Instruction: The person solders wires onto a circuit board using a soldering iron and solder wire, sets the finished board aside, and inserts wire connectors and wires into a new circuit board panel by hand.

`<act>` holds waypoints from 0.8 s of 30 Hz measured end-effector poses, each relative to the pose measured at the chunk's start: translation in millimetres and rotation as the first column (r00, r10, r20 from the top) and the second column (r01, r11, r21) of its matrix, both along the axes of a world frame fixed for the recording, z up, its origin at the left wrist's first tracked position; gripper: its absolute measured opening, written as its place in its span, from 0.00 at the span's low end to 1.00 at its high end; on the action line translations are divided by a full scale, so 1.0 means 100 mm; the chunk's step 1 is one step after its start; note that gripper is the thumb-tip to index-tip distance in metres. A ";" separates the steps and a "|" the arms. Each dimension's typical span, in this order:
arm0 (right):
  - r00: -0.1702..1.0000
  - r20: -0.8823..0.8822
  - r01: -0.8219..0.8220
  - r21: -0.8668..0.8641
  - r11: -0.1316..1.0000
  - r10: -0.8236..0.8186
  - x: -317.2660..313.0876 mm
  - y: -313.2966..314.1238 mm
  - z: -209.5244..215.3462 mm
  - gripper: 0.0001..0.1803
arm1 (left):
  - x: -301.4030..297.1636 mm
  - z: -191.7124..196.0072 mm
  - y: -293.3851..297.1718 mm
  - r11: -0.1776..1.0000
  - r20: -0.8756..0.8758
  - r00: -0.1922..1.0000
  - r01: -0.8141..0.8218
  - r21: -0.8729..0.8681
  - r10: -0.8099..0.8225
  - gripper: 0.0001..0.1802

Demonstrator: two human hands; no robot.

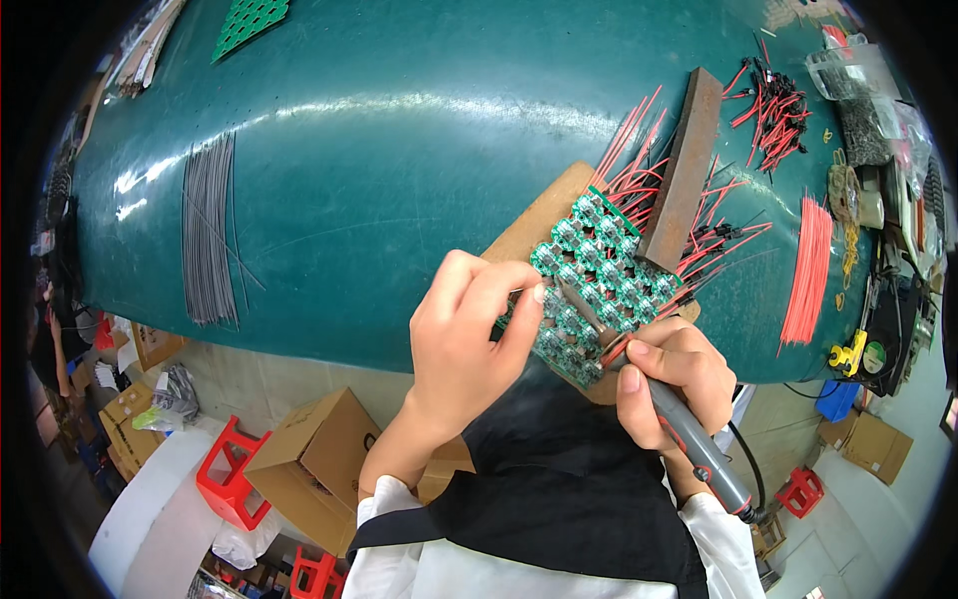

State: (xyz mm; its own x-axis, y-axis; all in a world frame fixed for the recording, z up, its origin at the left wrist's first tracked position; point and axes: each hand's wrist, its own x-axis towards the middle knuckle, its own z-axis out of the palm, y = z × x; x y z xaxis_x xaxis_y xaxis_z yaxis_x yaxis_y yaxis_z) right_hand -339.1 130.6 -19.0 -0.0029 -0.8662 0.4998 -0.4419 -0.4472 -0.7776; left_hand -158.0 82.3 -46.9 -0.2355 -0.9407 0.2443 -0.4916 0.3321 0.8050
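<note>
1. Right hand (684, 374): wrapped around a smooth grey iron (696, 446), slim metal tip over the board (611, 262).
2. Left hand (464, 339): thumb and finger nearly together by the board's left edge, can't tell if they're pinching anything.
3. Board's green, bumpy, on a tan slab (529, 228).
4. Rusty, blocky bar (686, 165) across skinny red-black wires (711, 243).
</note>
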 end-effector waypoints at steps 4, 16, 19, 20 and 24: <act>1.000 -0.024 0.015 -0.022 1.000 -0.015 0.01 0.04 0.03 0.09 | 0.12 0.03 0.08 0.993 -0.158 0.985 -0.055 0.107 0.072 0.06; 1.000 -0.011 0.003 0.010 1.000 -0.003 0.17 0.17 0.01 0.09 | 0.15 -0.02 0.11 0.999 -0.035 0.999 0.008 0.031 -0.007 0.07; 0.999 -0.043 0.003 -0.022 1.000 -0.004 0.20 0.15 0.01 0.09 | 0.16 -0.04 0.13 0.999 -0.016 0.999 -0.028 0.021 0.028 0.07; 0.999 -0.044 0.003 -0.022 1.000 -0.003 0.20 0.14 0.02 0.09 | 0.16 -0.04 0.13 0.999 -0.016 0.999 -0.028 0.021 0.029 0.07; 0.999 -0.047 -0.019 -0.007 1.000 0.018 0.16 0.12 0.05 0.09 | 0.16 0.01 0.14 0.994 -0.078 0.993 -0.088 0.063 0.093 0.06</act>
State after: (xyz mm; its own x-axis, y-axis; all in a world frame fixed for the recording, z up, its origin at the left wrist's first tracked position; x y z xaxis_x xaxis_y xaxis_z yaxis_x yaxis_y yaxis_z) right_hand -323.1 142.5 -14.3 0.0370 -0.8623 0.5051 -0.4697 -0.4611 -0.7528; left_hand -141.5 96.6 -46.1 -0.1308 -0.9706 0.2022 -0.4501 0.2399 0.8602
